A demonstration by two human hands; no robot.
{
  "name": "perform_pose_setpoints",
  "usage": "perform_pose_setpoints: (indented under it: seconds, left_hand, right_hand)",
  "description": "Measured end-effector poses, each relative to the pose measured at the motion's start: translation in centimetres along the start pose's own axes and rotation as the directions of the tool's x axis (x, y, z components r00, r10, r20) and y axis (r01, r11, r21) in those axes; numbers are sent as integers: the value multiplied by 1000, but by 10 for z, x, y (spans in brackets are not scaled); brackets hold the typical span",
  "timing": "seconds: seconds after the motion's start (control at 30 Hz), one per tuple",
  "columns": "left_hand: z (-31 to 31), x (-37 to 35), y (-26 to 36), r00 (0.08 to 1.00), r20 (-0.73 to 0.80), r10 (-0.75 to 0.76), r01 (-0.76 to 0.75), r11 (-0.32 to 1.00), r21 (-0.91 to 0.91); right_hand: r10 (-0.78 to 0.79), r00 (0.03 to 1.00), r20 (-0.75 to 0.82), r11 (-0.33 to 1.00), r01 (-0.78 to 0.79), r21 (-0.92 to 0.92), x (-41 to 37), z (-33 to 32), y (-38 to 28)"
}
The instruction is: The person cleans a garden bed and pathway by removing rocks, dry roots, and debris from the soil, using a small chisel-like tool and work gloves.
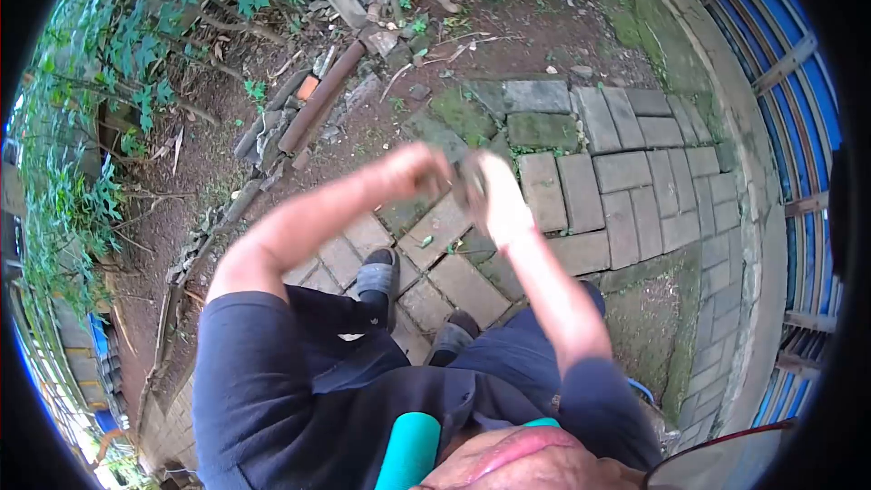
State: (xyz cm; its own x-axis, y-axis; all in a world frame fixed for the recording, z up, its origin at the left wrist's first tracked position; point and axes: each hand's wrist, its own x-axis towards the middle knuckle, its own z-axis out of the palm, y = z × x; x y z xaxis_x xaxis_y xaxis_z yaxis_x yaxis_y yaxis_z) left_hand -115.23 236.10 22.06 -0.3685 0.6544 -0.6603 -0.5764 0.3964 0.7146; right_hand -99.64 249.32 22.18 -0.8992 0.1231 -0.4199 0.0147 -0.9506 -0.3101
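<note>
My left hand [413, 171] is blurred by motion, its fingers curled closed at the left side of a dark grey-brown object. Whether they grip anything is hidden. My right hand [499, 195] is closed around that dark grey-brown object [471, 183], which looks small and roundish; blur hides its kind. Both hands are close together in front of me, above the paving.
Below are paving blocks [581, 191], partly mossy, and my feet in grey slippers [376, 279]. A brown pipe-like piece [322, 98] lies by rubble at the upper left. Leafy plants [136, 63] grow at left; a blue slatted fence [789, 82] stands at right.
</note>
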Motion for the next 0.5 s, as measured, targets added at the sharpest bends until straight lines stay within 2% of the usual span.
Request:
perform_pose_setpoints:
  seconds: [0.03, 0.07, 0.1, 0.13, 0.17, 0.2, 0.23, 0.27, 0.3, 0.33, 0.37, 0.4, 0.43, 0.47, 0.5]
  left_hand:
    - [-47, 24, 44, 990, -62, 128, -121, 987, 103]
    - [-70, 14, 111, 949, -97, 299, -255, 913, 319]
    - [-91, 3, 179, 878, -129, 460, -329, 779, 534]
    - [-115, -11, 235, 772, -251, 584, -378, 740, 557]
    - [-135, -32, 282, 614, -419, 669, -503, 741, 445]
    - [-148, -57, 322, 432, -558, 709, -653, 672, 349]
    - [-159, -79, 344, 299, -606, 737, -714, 594, 371]
    - [-170, -92, 347, 172, -631, 756, -664, 562, 493]
    - [-169, -108, 324, 159, -195, 968, -162, 220, 962]
    - [-137, -127, 285, 310, -150, 939, -12, 162, 987]
    - [-103, -147, 247, 452, -102, 886, 112, 57, 992]
    - [-73, -154, 209, 559, -222, 799, 27, 251, 968]
    - [-44, -161, 171, 649, -339, 680, -17, 459, 888]
    - [-14, -168, 134, 715, -441, 543, -9, 637, 771]
    - [-15, -161, 98, 753, -290, 590, -48, 490, 871]
  right_hand:
    - [-36, 985, 168, 995, 51, -83, 31, 56, -17]
    - [-84, 954, 288, 984, 126, -130, 65, 108, -32]
    - [-150, 935, 320, 967, 205, -148, 106, 156, -45]
    - [-226, 960, 163, 957, 250, -146, 151, 194, -52]
    - [-347, 915, 205, 903, 385, -191, 180, 218, -56]
    - [-414, 886, 210, 845, 460, -274, 180, 226, -51]
    - [-479, 852, 214, 774, 524, -356, 177, 234, -47]
    - [-499, 847, 182, 709, 520, -475, 152, 229, -34]
    - [-515, 750, 414, 469, 651, -597, 139, 191, -18]
    - [-367, 761, 535, 373, 648, -665, 90, 161, -14]
    - [-378, 718, 585, 258, 688, -678, 70, 114, 6]
    - [-274, 790, 548, 209, 605, -768, 15, 82, 8]
    - [-364, 733, 575, 94, 643, -760, -7, 27, 26]
    - [-312, 893, 325, 291, 416, -862, -58, -1, 29]
    - [-443, 872, 206, 366, 386, -847, -93, -38, 37]
